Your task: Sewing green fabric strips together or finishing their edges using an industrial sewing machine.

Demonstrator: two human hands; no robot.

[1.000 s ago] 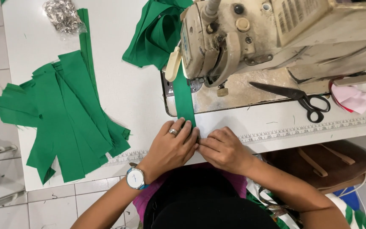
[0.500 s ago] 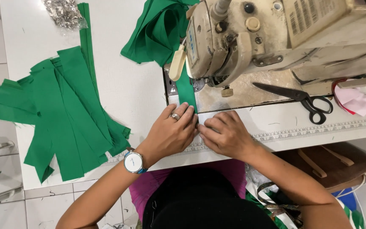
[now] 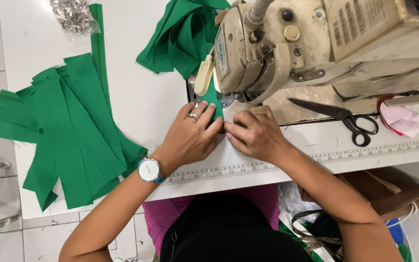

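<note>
Largest, the cream metal sewing machine [image 3: 316,43] stands far right on the white surface [image 3: 136,102]. We judge the feed goes best with the narrow green fabric strip [image 3: 213,103] kept flat and straight toward the needle. The left hand [image 3: 190,137] and right hand [image 3: 255,136] press on it, fingers flat. Soft matte green strips [image 3: 69,131] pile left; black scissors [image 3: 347,119] lie right.
</note>
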